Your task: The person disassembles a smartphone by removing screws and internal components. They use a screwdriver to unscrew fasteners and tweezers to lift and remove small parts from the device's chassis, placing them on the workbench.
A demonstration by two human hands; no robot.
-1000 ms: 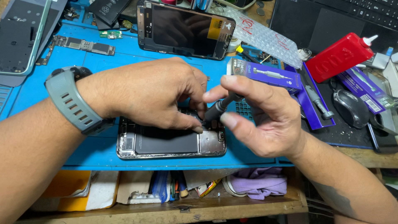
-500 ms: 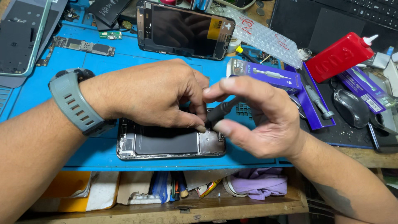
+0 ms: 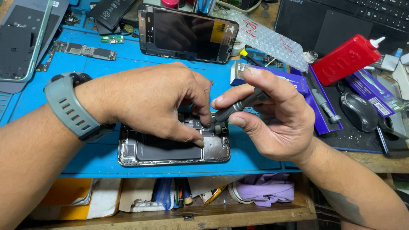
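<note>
An opened phone body (image 3: 170, 149) with bare innards lies on the blue work mat (image 3: 106, 64), near its front edge. My left hand (image 3: 149, 100), with a grey watch on the wrist, rests over the phone's upper half, and its fingertips press on parts near the top right corner. In my right hand (image 3: 272, 115) is a dark grey screwdriver (image 3: 238, 106), pinched between thumb and fingers. Its tip points down and left into the phone, right beside my left fingertips.
A detached phone screen (image 3: 187, 32) lies at the mat's far edge, with a circuit board (image 3: 85, 51) to its left and another phone frame (image 3: 21, 38) at far left. To the right are a red squeeze bottle (image 3: 345, 57), purple tool packs (image 3: 370, 91), a mouse (image 3: 360, 110) and a keyboard (image 3: 366, 15).
The screwdriver has tilted a little and my right fingers have shifted along its handle. My left hand stays on the phone in nearly the same place.
</note>
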